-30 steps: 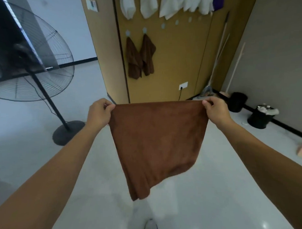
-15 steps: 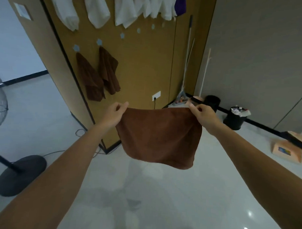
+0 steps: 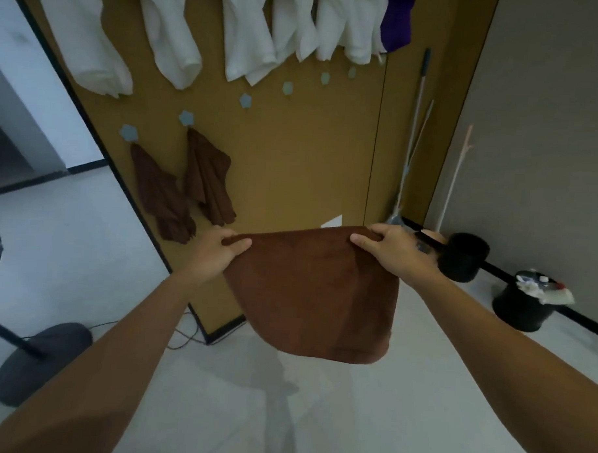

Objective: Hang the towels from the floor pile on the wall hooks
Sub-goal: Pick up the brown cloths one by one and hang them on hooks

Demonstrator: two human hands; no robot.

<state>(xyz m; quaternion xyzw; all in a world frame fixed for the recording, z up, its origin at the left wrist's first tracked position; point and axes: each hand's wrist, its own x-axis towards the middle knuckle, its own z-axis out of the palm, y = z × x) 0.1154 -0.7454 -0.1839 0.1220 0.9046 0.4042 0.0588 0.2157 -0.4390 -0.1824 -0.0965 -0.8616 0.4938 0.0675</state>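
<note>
A brown towel [image 3: 315, 291] hangs in front of me, held by its top edge. My left hand [image 3: 215, 250] pinches the left corner and my right hand [image 3: 395, 251] grips the right corner. On the yellow wall panel [image 3: 303, 158] two brown towels [image 3: 159, 194] [image 3: 209, 182] hang from the lower grey hooks. Right of them in the same row, bare hooks [image 3: 246, 100] [image 3: 288, 88] [image 3: 325, 77] climb toward the upper right. Several white towels [image 3: 246, 34] and a purple one [image 3: 396, 19] hang along the top. The floor pile is out of view.
A fan's round base [image 3: 39, 356] and pole stand at the lower left, its cable running to the wall's corner. Broom and mop handles [image 3: 414, 135] lean at the panel's right edge. Two black bins [image 3: 466, 257] [image 3: 525, 303] sit by the grey wall.
I have come closer to the wall panel and the view has swung right. Both hands still hold the towel, which now hangs shorter and more bunched; the hooks look nearer.
</note>
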